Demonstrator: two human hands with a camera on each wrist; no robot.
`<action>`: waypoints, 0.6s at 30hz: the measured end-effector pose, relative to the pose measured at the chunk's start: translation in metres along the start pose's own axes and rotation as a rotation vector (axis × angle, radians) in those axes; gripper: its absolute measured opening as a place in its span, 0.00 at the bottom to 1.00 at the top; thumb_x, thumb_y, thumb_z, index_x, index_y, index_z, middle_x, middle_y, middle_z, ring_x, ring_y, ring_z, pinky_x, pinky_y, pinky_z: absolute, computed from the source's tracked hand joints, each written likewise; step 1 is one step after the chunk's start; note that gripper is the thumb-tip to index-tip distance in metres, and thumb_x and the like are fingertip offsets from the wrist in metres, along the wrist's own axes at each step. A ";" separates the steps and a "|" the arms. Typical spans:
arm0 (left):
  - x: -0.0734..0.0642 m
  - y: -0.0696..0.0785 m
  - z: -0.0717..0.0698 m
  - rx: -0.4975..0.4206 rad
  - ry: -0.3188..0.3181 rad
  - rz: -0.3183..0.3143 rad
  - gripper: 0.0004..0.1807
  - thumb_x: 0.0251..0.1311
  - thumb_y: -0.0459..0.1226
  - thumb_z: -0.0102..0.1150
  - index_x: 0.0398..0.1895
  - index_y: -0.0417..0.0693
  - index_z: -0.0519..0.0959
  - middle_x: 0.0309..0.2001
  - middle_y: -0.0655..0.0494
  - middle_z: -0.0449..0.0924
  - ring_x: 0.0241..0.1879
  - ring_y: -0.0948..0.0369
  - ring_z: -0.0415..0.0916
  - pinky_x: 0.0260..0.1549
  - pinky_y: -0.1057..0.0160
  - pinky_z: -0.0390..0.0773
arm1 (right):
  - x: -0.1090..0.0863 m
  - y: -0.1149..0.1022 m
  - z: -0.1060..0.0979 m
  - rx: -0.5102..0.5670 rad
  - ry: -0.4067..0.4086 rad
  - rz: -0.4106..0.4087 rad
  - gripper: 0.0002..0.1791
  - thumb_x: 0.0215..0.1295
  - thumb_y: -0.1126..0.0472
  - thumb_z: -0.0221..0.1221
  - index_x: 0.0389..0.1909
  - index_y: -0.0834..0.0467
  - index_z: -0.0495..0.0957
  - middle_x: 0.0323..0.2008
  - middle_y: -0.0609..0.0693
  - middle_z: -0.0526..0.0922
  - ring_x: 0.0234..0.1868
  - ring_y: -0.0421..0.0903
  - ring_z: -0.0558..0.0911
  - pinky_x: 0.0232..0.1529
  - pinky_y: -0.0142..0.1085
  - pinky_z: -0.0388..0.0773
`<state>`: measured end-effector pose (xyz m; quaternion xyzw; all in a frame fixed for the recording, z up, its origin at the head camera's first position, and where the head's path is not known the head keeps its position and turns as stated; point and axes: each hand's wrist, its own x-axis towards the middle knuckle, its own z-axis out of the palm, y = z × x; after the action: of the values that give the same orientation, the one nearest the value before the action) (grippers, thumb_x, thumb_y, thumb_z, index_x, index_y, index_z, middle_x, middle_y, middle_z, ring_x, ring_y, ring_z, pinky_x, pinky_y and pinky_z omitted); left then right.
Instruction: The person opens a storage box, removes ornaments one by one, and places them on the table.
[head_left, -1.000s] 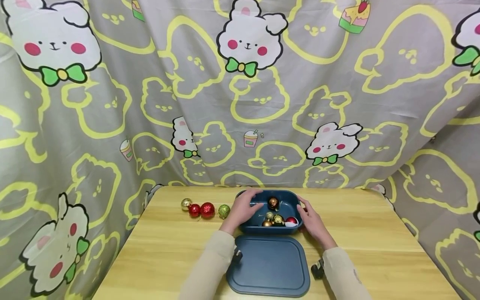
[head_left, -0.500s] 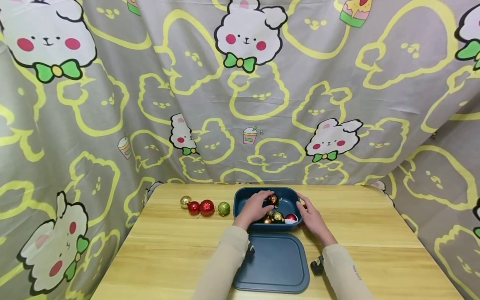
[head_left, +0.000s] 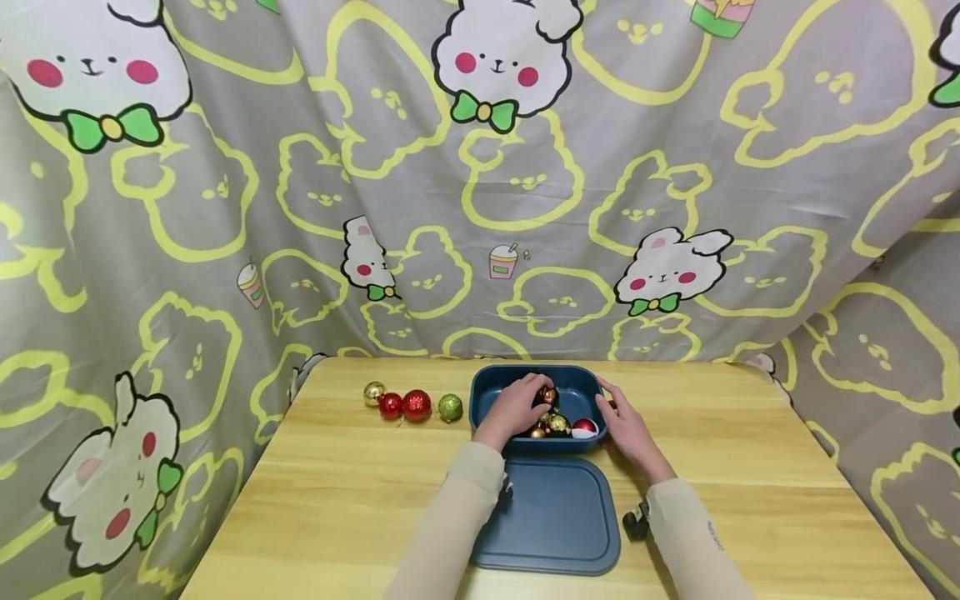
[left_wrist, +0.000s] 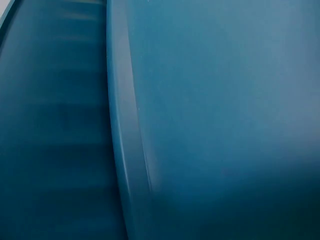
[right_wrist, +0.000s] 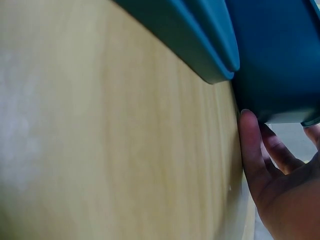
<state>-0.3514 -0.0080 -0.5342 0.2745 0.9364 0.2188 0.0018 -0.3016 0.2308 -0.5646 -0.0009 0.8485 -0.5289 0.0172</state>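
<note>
In the head view, a dark blue lidless box (head_left: 558,445) holds several Christmas baubles. My left hand (head_left: 515,406) reaches in over its front left rim, with fingers and thumb around a shiny brown bauble (head_left: 551,396). Closer to the front lie a gold bauble (head_left: 558,424), a small copper one (head_left: 537,432) and a red and white one (head_left: 584,427). My right hand (head_left: 626,425) rests against the box's right side; the right wrist view shows its fingers (right_wrist: 250,135) fairly straight along the outer wall. Only blue surfaces of lid and box fill the left wrist view.
The blue lid (head_left: 551,521) lies flat on the wooden table (head_left: 337,500), just before the box. Left of the box sit a green bauble (head_left: 450,407), two red ones (head_left: 416,405) and a gold one (head_left: 373,393). A patterned curtain (head_left: 540,192) hangs behind.
My left hand has moved right, from the box's left rim to the brown bauble inside, and its fingers have closed around it. The right hand stays at the box's side.
</note>
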 end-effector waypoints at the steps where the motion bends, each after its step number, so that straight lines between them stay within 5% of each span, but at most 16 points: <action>1: 0.001 0.000 0.000 0.001 0.004 0.008 0.19 0.75 0.44 0.60 0.65 0.58 0.74 0.64 0.56 0.77 0.61 0.54 0.79 0.60 0.51 0.80 | 0.001 -0.001 -0.001 0.000 0.004 -0.002 0.32 0.83 0.39 0.42 0.82 0.40 0.53 0.63 0.68 0.73 0.32 0.51 0.82 0.29 0.42 0.86; 18: 0.002 0.001 0.000 -0.027 0.000 0.006 0.17 0.76 0.43 0.58 0.64 0.56 0.74 0.60 0.56 0.79 0.57 0.56 0.81 0.58 0.55 0.81 | 0.001 -0.001 0.000 -0.004 -0.001 -0.007 0.32 0.83 0.40 0.42 0.82 0.42 0.53 0.62 0.69 0.74 0.30 0.52 0.83 0.28 0.42 0.86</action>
<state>-0.3523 -0.0065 -0.5337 0.2771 0.9325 0.2316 0.0050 -0.3024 0.2299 -0.5636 -0.0039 0.8496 -0.5272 0.0156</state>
